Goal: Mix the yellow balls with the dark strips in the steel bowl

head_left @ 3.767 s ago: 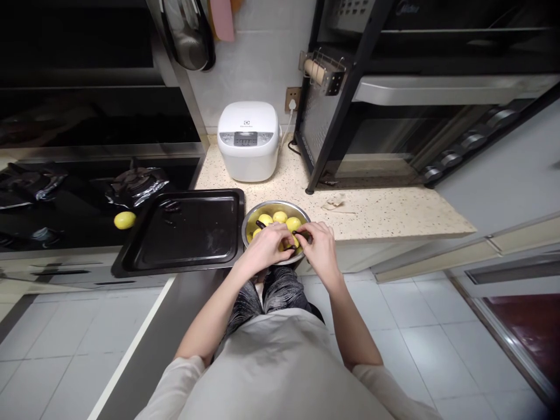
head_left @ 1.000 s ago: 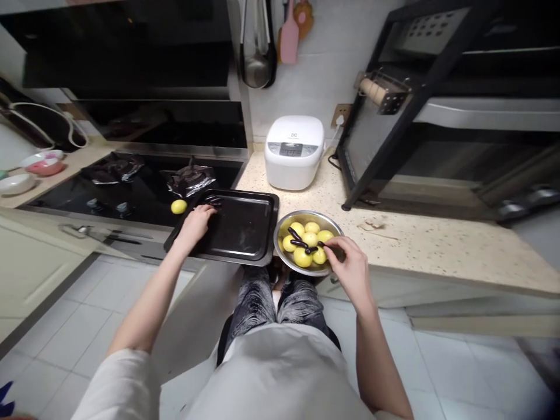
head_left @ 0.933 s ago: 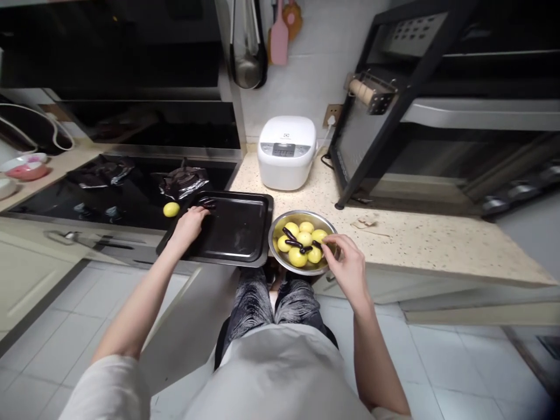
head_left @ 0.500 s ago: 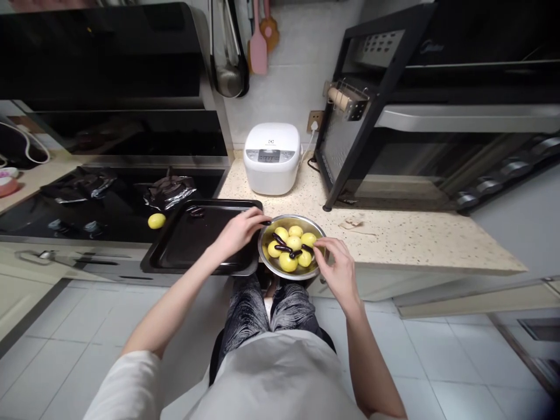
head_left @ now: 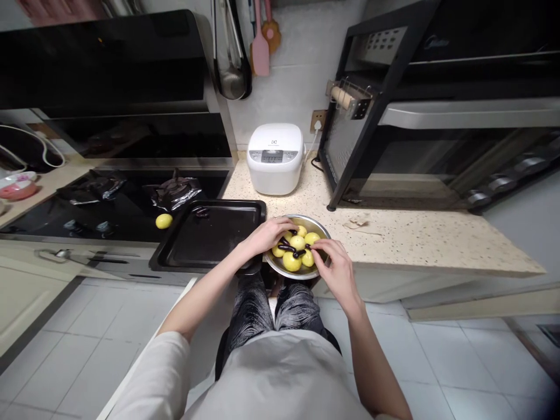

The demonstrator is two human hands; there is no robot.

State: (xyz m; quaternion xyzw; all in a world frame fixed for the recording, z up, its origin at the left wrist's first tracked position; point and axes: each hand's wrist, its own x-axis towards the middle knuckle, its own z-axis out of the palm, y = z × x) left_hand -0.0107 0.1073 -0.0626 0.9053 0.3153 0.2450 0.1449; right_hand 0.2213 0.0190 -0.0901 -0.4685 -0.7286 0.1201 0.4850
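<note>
In front of me a steel bowl (head_left: 284, 274) holds several yellow lemons (head_left: 292, 262), with small, dark, glossy eggplants (head_left: 286, 248) lying across and between them. My left hand (head_left: 273, 231) reaches over the bowl's back left side, its fingers pinching a small dark eggplant (head_left: 293, 232) above the lemons. At the right rim, my right hand (head_left: 336, 262) has thumb and fingertips closed on the end of another small eggplant (head_left: 308, 247). Left of the bowl lies a black baking tray (head_left: 205, 242), with a few small eggplants (head_left: 201, 213) in its far left part.
One lemon (head_left: 164, 221) sits on the black gas stove (head_left: 131, 224), left of the tray. A white rice cooker (head_left: 275, 166) stands behind the bowl. To the right, a rack (head_left: 350, 169) holds an oven (head_left: 420, 157). A crumpled scrap (head_left: 356, 222) lies on the speckled counter (head_left: 415, 239).
My left hand has moved right, from the bowl's left rim to over the lemons, carrying the small eggplant. My right hand stays at the right rim. The view has shifted slightly.
</note>
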